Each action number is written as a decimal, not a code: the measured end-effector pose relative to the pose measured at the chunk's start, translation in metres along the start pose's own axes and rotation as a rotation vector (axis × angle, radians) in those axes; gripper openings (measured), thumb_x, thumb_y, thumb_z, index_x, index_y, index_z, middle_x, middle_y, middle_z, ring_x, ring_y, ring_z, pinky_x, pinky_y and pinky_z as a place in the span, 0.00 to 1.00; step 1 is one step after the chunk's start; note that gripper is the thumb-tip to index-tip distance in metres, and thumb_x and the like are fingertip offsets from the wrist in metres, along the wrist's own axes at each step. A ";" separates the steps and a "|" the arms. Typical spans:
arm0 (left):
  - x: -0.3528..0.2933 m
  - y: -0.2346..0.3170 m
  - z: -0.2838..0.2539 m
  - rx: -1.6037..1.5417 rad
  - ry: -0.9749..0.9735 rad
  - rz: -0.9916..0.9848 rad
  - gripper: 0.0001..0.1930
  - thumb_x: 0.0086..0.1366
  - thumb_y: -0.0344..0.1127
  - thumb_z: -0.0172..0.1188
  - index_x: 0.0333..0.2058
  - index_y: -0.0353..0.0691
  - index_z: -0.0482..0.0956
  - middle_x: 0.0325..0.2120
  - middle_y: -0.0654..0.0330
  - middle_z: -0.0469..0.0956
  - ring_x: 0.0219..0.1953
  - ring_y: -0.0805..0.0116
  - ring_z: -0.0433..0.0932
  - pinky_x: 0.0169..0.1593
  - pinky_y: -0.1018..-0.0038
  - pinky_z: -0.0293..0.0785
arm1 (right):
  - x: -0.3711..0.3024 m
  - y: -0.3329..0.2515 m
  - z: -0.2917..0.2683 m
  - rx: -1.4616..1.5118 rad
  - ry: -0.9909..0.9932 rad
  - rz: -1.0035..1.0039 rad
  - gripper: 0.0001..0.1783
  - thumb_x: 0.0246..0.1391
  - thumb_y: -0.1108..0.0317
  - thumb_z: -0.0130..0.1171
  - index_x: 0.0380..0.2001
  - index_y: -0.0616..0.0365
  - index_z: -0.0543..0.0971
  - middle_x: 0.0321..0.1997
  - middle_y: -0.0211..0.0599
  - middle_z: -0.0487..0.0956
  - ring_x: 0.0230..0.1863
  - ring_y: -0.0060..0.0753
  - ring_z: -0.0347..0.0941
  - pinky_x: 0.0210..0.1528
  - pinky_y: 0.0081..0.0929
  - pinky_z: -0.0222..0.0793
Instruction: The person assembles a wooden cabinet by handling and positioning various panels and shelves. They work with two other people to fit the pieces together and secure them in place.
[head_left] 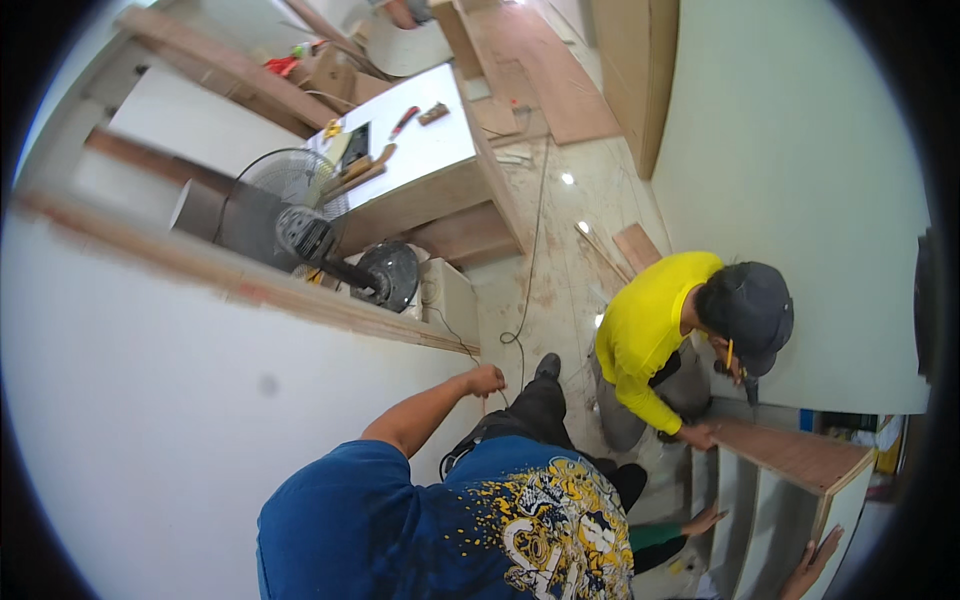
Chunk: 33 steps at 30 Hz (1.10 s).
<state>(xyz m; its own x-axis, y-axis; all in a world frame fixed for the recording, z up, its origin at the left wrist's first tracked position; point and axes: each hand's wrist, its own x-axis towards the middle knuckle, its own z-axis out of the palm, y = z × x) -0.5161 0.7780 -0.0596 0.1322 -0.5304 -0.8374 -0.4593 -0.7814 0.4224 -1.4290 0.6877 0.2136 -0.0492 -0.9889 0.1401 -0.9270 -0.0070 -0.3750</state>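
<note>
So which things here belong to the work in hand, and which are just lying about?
Apparently part of the work:
wood-panelled shelf unit, a yellow-sleeved hand at its edge
black drill-like tool, held by that same person

Seemingly just lying or standing about:
red utility knife on the white tabletop
pedestal fan
plywood sheet

Utility knife — on white-topped table

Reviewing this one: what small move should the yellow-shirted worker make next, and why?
Perhaps check the dark power tool is aligned before running it: it points down near the brown panel, contact unclear. The worker has one hand at the panel's end, and a lower-right hand lies against the shelf unit, likely steadying it.
</note>
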 end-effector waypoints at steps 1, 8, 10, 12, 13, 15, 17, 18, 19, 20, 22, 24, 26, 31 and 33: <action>0.018 0.000 -0.019 0.020 -0.024 0.004 0.18 0.66 0.46 0.61 0.43 0.37 0.85 0.27 0.56 0.82 0.24 0.64 0.82 0.26 0.67 0.79 | -0.009 0.003 0.003 0.050 0.029 0.082 0.39 0.69 0.52 0.53 0.78 0.50 0.55 0.81 0.47 0.52 0.82 0.48 0.44 0.81 0.47 0.37; 0.061 -0.084 -0.153 -0.286 -0.128 -0.080 0.12 0.71 0.42 0.56 0.43 0.40 0.79 0.32 0.57 0.80 0.27 0.67 0.80 0.28 0.72 0.76 | 0.027 -0.107 0.017 -0.298 0.145 0.509 0.37 0.63 0.63 0.61 0.74 0.45 0.64 0.78 0.42 0.62 0.79 0.46 0.54 0.79 0.40 0.48; 0.053 -0.096 -0.178 -0.033 -0.154 0.027 0.12 0.70 0.42 0.56 0.43 0.40 0.79 0.30 0.56 0.81 0.25 0.65 0.81 0.26 0.72 0.76 | 0.022 -0.167 0.021 -0.244 0.265 0.528 0.28 0.63 0.67 0.58 0.66 0.52 0.72 0.70 0.46 0.69 0.72 0.51 0.61 0.74 0.44 0.55; 0.061 -0.094 -0.211 0.120 -0.296 0.172 0.12 0.69 0.40 0.57 0.44 0.39 0.79 0.29 0.56 0.82 0.25 0.63 0.82 0.26 0.72 0.77 | -0.004 -0.144 0.031 -0.360 0.305 0.542 0.22 0.61 0.65 0.59 0.59 0.53 0.76 0.61 0.49 0.76 0.63 0.59 0.68 0.65 0.50 0.64; 0.064 -0.084 -0.212 0.194 -0.277 0.079 0.10 0.67 0.35 0.57 0.42 0.38 0.80 0.30 0.55 0.82 0.25 0.63 0.82 0.26 0.71 0.77 | -0.008 -0.133 0.036 -0.413 0.322 0.528 0.20 0.60 0.64 0.60 0.55 0.54 0.77 0.56 0.50 0.79 0.58 0.63 0.72 0.60 0.53 0.69; 0.030 -0.018 -0.194 0.295 -0.221 -0.124 0.07 0.62 0.26 0.58 0.39 0.37 0.81 0.30 0.55 0.83 0.25 0.64 0.83 0.26 0.69 0.77 | 0.007 -0.135 0.051 -0.457 0.372 0.439 0.21 0.59 0.66 0.60 0.56 0.54 0.78 0.57 0.51 0.79 0.59 0.63 0.73 0.61 0.53 0.69; 0.067 -0.019 -0.209 0.417 -0.414 -0.009 0.07 0.61 0.22 0.54 0.32 0.35 0.82 0.29 0.56 0.83 0.26 0.66 0.83 0.28 0.71 0.77 | 0.010 -0.146 0.051 -0.464 0.432 0.348 0.29 0.57 0.72 0.59 0.64 0.54 0.75 0.69 0.49 0.73 0.70 0.55 0.67 0.73 0.47 0.60; 0.077 -0.008 -0.211 0.349 -0.413 0.046 0.08 0.60 0.21 0.53 0.31 0.36 0.82 0.29 0.57 0.83 0.27 0.66 0.83 0.28 0.72 0.77 | 0.010 -0.145 0.054 -0.500 0.478 0.312 0.29 0.55 0.72 0.59 0.62 0.53 0.76 0.68 0.49 0.74 0.68 0.56 0.68 0.71 0.48 0.62; 0.089 0.004 -0.208 0.282 -0.414 0.101 0.09 0.60 0.21 0.52 0.30 0.36 0.83 0.28 0.58 0.83 0.27 0.67 0.83 0.29 0.73 0.77 | 0.010 -0.143 0.060 -0.537 0.523 0.277 0.28 0.54 0.72 0.60 0.61 0.53 0.77 0.66 0.50 0.75 0.66 0.57 0.70 0.69 0.50 0.63; 0.101 0.022 -0.202 0.215 -0.418 0.163 0.10 0.60 0.20 0.51 0.29 0.36 0.83 0.28 0.59 0.82 0.28 0.68 0.83 0.30 0.75 0.77 | 0.009 -0.140 0.061 -0.579 0.574 0.242 0.28 0.53 0.71 0.60 0.60 0.53 0.77 0.65 0.50 0.76 0.64 0.59 0.72 0.67 0.52 0.65; 0.114 0.075 -0.193 0.212 -0.341 0.188 0.10 0.61 0.20 0.51 0.31 0.36 0.83 0.29 0.60 0.82 0.29 0.69 0.83 0.31 0.76 0.76 | 0.008 -0.131 0.066 -0.585 0.598 0.283 0.28 0.53 0.70 0.60 0.60 0.52 0.78 0.65 0.48 0.77 0.65 0.57 0.72 0.67 0.53 0.66; 0.124 0.117 -0.193 0.151 -0.354 0.216 0.10 0.64 0.23 0.51 0.36 0.37 0.82 0.31 0.61 0.83 0.29 0.72 0.82 0.31 0.77 0.76 | 0.010 -0.123 0.068 -0.579 0.628 0.277 0.27 0.53 0.70 0.59 0.59 0.51 0.78 0.64 0.47 0.77 0.65 0.57 0.72 0.67 0.55 0.65; 0.129 0.152 -0.188 0.165 -0.332 0.279 0.10 0.65 0.24 0.51 0.39 0.37 0.82 0.32 0.61 0.83 0.29 0.71 0.83 0.31 0.77 0.76 | 0.008 -0.119 0.067 -0.563 0.656 0.226 0.27 0.53 0.70 0.59 0.59 0.51 0.79 0.64 0.47 0.78 0.66 0.57 0.72 0.67 0.57 0.64; 0.143 0.167 -0.185 0.210 -0.309 0.253 0.09 0.70 0.31 0.54 0.44 0.37 0.80 0.31 0.60 0.83 0.27 0.71 0.82 0.27 0.78 0.77 | 0.022 -0.146 0.067 -0.486 0.671 0.295 0.26 0.54 0.70 0.59 0.58 0.51 0.79 0.64 0.46 0.78 0.66 0.57 0.71 0.68 0.57 0.64; 0.152 0.155 -0.186 0.253 -0.349 0.233 0.09 0.72 0.34 0.55 0.44 0.37 0.81 0.31 0.60 0.83 0.25 0.70 0.82 0.26 0.77 0.77 | 0.007 -0.141 0.061 -0.456 0.668 0.329 0.25 0.56 0.68 0.60 0.59 0.52 0.79 0.65 0.46 0.77 0.67 0.56 0.71 0.69 0.53 0.63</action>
<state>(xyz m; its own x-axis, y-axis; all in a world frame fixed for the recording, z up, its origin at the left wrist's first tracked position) -0.4037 0.5151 -0.0572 -0.2822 -0.5059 -0.8151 -0.6463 -0.5277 0.5512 -1.2754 0.6729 0.2114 -0.4156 -0.6355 0.6508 -0.8789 0.4647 -0.1074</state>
